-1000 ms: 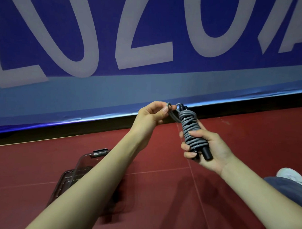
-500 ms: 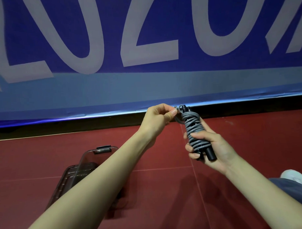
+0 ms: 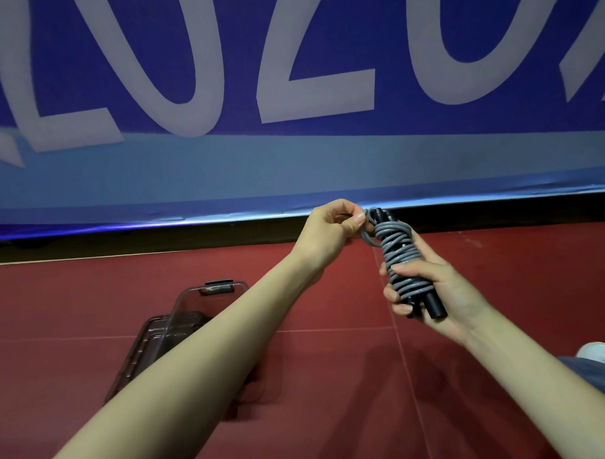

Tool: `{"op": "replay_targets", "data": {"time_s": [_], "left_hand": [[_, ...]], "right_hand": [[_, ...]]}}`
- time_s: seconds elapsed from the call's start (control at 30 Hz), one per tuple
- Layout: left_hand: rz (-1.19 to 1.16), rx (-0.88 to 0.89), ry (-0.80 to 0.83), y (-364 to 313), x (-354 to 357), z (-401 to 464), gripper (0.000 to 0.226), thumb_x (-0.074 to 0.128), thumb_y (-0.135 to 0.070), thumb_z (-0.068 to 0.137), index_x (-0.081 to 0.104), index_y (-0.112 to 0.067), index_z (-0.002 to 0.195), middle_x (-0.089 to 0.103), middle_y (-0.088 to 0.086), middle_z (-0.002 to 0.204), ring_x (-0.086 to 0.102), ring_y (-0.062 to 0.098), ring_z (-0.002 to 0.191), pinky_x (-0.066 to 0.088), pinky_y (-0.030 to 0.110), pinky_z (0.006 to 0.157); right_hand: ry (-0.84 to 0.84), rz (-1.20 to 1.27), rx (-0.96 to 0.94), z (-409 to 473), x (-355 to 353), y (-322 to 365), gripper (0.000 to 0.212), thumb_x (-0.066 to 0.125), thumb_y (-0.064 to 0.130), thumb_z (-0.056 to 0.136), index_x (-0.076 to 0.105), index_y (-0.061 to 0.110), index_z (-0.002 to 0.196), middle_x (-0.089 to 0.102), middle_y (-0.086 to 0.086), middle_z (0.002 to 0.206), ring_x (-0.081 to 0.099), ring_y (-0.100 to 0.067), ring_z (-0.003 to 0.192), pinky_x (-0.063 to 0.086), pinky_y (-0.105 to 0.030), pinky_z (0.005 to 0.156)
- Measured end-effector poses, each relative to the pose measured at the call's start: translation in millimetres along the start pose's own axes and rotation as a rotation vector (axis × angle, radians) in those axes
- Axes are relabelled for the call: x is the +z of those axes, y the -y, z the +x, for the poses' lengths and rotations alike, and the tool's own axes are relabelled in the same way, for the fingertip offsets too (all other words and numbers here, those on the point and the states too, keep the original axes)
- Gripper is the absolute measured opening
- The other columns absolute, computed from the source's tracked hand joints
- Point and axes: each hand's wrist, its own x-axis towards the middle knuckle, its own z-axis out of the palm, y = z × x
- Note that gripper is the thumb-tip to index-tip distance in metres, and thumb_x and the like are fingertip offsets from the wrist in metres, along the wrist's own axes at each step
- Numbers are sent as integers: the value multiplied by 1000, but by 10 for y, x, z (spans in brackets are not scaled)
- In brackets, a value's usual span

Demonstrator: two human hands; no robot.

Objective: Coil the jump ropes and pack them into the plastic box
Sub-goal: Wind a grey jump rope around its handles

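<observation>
A grey jump rope [image 3: 396, 251] is wound tightly around its two black handles, whose ends stick out below. My right hand [image 3: 430, 290] grips this bundle upright, fingers curled round its lower half. My left hand [image 3: 328, 233] pinches the loose grey rope end at the top of the bundle, close against the coils. A clear smoky plastic box [image 3: 190, 308] with a black latch sits on the red floor at lower left, partly hidden behind my left forearm.
A blue banner [image 3: 289, 92] with large white letters runs across the back, above a black base strip. Red floor [image 3: 334, 382] spreads all around. My knee and a white shoe [image 3: 600, 353] show at the right edge.
The left hand has drawn closer to the top of the bundle with the rope end. The bundle stays in the right hand, nearly still.
</observation>
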Motion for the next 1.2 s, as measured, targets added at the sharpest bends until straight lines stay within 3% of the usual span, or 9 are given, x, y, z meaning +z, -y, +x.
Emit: {"op": "replay_targets", "data": {"time_s": [0.27, 0.4, 0.6, 0.87, 1.07, 1.2], "left_hand": [[59, -8, -13, 54, -21, 6, 25, 50, -6, 98, 54, -15, 76, 60, -1, 69, 47, 6, 60, 36, 11, 53], [85, -9, -30, 95, -22, 32, 23, 49, -7, 99, 54, -13, 77, 58, -1, 68, 43, -5, 47, 35, 9, 50], [165, 4, -51, 105, -19, 52, 23, 49, -10, 99, 53, -15, 78, 56, -5, 66, 43, -5, 46, 34, 9, 51], [193, -22, 26, 85, -64, 23, 19, 48, -9, 99, 48, -17, 83, 55, -14, 47, 36, 4, 48, 28, 22, 52], [221, -71, -27, 132, -73, 58, 13, 55, -14, 97, 54, -17, 84, 53, -4, 68, 42, 7, 57, 36, 23, 60], [183, -40, 15, 117, -90, 41, 17, 52, -8, 98, 55, -13, 82, 56, -1, 71, 41, -2, 48, 34, 15, 54]], "right_hand": [[9, -48, 1, 8, 25, -29, 66, 57, 2, 71, 55, 36, 128, 53, -14, 80, 47, -22, 52, 33, -22, 42], [16, -69, 7, 11, 32, -34, 69, 57, 2, 71, 54, 37, 130, 52, -15, 81, 47, -22, 53, 33, -22, 44], [26, -80, 4, 5, 35, -30, 69, 58, 2, 71, 54, 38, 130, 52, -15, 83, 46, -22, 55, 33, -22, 46], [24, -92, 3, -13, 35, -25, 68, 58, 2, 70, 55, 38, 128, 52, -14, 82, 47, -22, 54, 33, -22, 44], [-7, -119, 7, -10, 49, -15, 69, 60, 2, 68, 56, 39, 126, 53, -15, 81, 48, -23, 54, 32, -22, 44], [-14, -205, 16, -37, 21, 84, 74, 61, 2, 68, 54, 41, 130, 54, -16, 81, 49, -24, 54, 34, -23, 44]]}}
